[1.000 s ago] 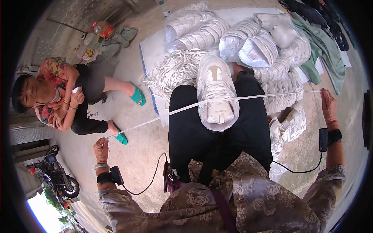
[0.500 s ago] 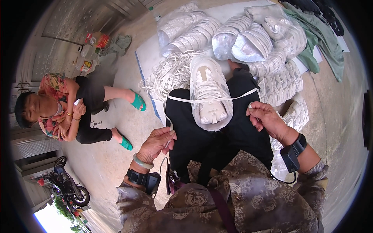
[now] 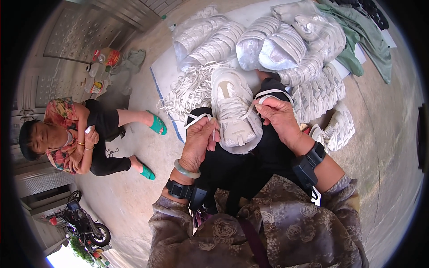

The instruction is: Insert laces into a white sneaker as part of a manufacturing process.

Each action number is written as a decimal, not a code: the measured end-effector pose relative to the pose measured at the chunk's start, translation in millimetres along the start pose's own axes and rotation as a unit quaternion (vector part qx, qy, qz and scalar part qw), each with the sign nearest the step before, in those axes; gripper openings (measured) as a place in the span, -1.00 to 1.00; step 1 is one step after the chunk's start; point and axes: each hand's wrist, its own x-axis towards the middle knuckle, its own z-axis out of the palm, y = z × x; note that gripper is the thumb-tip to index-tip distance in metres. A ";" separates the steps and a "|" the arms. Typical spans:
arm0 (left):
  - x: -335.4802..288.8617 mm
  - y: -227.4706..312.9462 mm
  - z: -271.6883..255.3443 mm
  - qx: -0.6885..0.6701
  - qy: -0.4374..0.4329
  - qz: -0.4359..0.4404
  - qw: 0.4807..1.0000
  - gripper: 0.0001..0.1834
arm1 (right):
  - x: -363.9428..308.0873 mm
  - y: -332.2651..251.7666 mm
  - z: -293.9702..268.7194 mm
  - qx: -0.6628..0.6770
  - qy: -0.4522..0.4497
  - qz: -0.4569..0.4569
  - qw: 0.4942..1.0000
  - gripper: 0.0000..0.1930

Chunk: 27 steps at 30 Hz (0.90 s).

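Observation:
A white sneaker upper (image 3: 229,96) lies between my knees, its tongue end toward me and its toe pointing away. White lace runs across its front in several rows. My left hand (image 3: 200,136) is closed in a pinch on one end of the shoelace (image 3: 197,119), just left of the tongue. On the other side, my right hand (image 3: 278,114) pinches the lace's other end, which loops over my right knee. Both hands are close to the shoe's sides.
A heap of loose white laces (image 3: 190,91) lies beyond my left knee. Stacked shoe uppers in clear plastic (image 3: 279,47) cover the white sheet ahead, more uppers (image 3: 319,94) lie to the right, near green cloth (image 3: 364,38). A seated person (image 3: 73,134) and a motorbike (image 3: 85,221) are at left.
Both hands have moved inward from wide apart to beside the shoe. The lace stretched across the shoe has slackened into loops at either side.

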 end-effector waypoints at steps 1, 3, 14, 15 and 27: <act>-3.2 -1.9 1.4 0.003 0.016 0.001 1.000 -0.79 | -1.1 2.1 1.3 0.017 0.003 -0.012 1.000 -0.87; -8.6 -5.4 4.5 -0.036 0.023 0.029 0.999 -0.77 | -1.7 6.7 4.6 0.047 0.011 -0.029 0.998 -0.89; -9.5 -16.5 -0.9 -0.082 0.061 0.047 0.994 -0.80 | 3.4 22.8 14.1 -0.035 0.045 -0.150 0.987 -0.95; -9.4 -17.7 -1.9 -0.090 0.059 0.056 0.993 -0.80 | 2.5 23.8 14.9 -0.072 0.060 -0.156 0.983 -0.95; -6.3 -25.2 1.0 -0.190 0.092 0.080 0.974 -0.88 | 18.5 3.7 7.8 -0.285 -0.014 -0.172 0.943 -0.80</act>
